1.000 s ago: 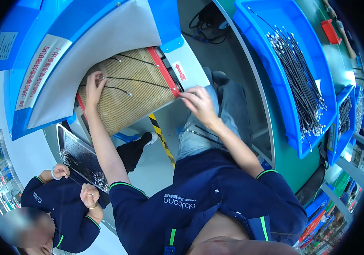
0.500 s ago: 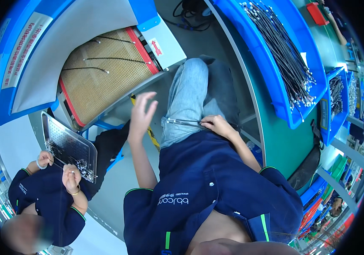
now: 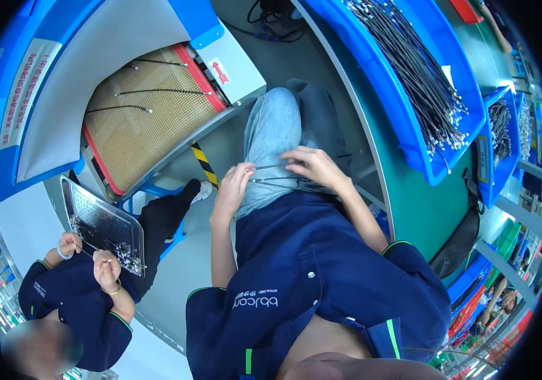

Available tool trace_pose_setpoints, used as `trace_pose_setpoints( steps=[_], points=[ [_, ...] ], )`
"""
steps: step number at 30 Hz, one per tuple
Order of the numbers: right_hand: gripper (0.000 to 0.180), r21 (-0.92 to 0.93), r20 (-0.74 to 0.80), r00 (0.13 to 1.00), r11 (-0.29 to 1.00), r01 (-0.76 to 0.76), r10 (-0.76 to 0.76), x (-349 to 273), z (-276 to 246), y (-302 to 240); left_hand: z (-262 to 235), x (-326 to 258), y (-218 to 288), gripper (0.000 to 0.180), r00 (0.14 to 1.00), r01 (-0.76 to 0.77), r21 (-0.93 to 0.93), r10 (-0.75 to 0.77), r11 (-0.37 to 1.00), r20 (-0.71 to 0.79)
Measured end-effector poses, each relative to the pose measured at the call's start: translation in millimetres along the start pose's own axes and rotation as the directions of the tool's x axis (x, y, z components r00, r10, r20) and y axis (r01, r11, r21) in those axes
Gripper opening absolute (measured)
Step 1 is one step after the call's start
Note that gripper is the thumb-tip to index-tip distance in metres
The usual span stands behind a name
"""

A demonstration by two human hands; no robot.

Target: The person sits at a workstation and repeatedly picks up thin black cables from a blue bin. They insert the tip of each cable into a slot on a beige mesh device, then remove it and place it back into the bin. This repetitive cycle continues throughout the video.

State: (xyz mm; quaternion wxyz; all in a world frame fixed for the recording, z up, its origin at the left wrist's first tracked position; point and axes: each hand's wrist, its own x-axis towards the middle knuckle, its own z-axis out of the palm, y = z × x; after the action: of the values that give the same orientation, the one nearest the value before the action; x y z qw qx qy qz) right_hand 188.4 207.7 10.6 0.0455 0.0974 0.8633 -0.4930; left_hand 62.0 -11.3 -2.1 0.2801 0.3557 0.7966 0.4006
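Observation:
Above my lap a thin black cable [image 3: 273, 166] is stretched between my two hands. My left hand [image 3: 236, 185] pinches its left end with the fingertips. My right hand [image 3: 316, 168] has its fingers closed around the right part of it. Below it, more black cables [image 3: 277, 180] with light ends lie across my jeans, partly under my right hand. Ahead to the left, three black cables [image 3: 163, 92] rest apart on a tan mesh conveyor belt [image 3: 138, 126] with red edges.
A blue machine hood [image 3: 198, 25] arches over the belt. At left, a co-worker's hands [image 3: 106, 269] work over a perforated metal tray [image 3: 103, 209] of small parts. On the green table [image 3: 404, 209] at right stands a blue bin [image 3: 404, 114] full of black cables.
My left hand has come down and right from the air beside the belt to the cable's end. The right hand has lifted slightly forward, raising a cable off the lap. The view has shifted a little.

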Motion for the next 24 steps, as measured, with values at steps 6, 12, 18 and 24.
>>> trace_pose_setpoints(
  steps=[6,12,18,24],
  points=[
    [0.017,-0.108,-0.064,0.944,0.943,0.316,-0.323,31,0,-35,-17,16,48,0.017,0.990,0.132,-0.105,-0.125,0.986,0.066],
    [0.021,0.018,-0.158,0.908,0.918,0.395,-0.388,32,2,-33,-20,20,46,0.013,0.969,-0.217,0.079,0.225,0.973,-0.104],
    [0.021,0.085,-0.208,0.906,0.915,0.393,-0.370,32,-4,-42,-16,19,53,0.012,0.967,-0.193,0.002,0.190,0.981,-0.171],
    [0.018,0.195,-0.185,0.948,0.935,0.295,-0.261,27,-10,-40,-14,19,53,0.013,0.960,-0.236,-0.031,0.228,0.971,-0.163]
  ],
)
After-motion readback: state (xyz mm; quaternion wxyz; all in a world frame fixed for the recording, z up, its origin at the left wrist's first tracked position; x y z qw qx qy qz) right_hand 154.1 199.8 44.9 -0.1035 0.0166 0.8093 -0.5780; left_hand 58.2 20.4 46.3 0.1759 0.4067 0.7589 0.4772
